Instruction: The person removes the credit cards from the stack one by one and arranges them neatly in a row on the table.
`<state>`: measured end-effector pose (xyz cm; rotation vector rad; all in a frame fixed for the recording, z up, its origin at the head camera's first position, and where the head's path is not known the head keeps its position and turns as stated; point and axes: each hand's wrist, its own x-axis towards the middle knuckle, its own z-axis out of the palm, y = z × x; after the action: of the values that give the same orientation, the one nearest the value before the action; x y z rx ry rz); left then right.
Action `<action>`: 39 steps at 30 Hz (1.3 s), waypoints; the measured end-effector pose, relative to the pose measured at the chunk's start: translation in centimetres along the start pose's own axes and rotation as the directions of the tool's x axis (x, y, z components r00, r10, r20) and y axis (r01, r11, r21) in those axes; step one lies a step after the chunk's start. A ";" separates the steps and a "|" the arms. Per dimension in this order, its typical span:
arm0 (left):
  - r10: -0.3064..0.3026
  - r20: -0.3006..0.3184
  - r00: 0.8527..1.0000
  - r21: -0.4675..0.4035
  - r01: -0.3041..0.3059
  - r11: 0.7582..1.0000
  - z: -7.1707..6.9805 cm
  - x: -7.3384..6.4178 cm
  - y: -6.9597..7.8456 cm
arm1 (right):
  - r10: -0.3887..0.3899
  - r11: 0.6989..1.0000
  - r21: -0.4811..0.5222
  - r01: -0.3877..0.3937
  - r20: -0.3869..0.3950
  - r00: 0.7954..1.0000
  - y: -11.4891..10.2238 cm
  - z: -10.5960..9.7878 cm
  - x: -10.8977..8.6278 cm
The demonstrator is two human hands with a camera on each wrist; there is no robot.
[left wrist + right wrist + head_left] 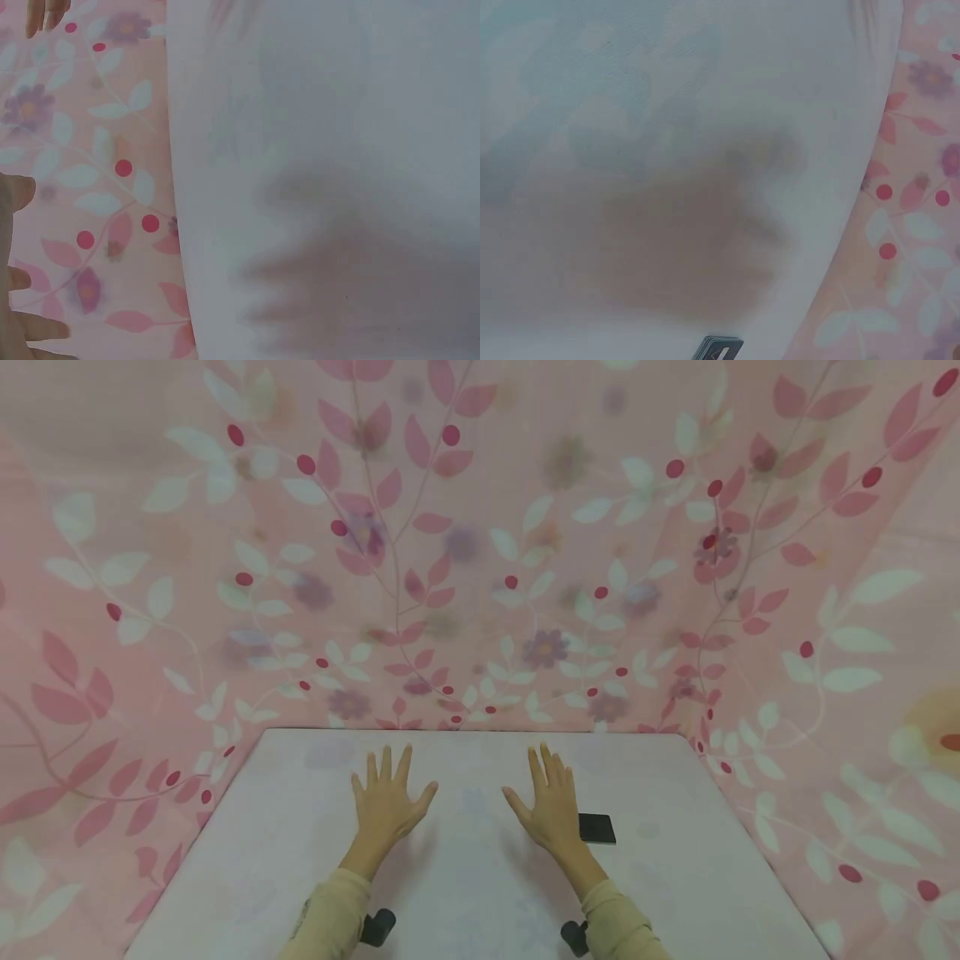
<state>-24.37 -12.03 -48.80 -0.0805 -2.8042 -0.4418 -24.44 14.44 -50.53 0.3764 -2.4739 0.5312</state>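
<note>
Sleeves: pale, nearest us.
Dark slab: lies on the white table, just beside the right hand.
Right hand: released, fingers apart above the table.
Left hand: likewise released; we see its fingers spread.
Floral cloth: pink, beyond the table.

From here: L hand & R hand well apart, backs up, fingers straight, thumbs twd each other; forearms slant in behind them.
</note>
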 end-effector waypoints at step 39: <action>0.207 -0.077 0.975 -0.320 -0.221 0.921 7.2 0.1 8.7 | -0.064 0.965 0.257 0.053 0.035 0.997 8.6 -3.1 -1.1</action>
<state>-25.67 -1.52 -52.78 -0.4402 -2.6142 -0.8378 -25.35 23.60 -51.29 0.5667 -2.4312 0.8299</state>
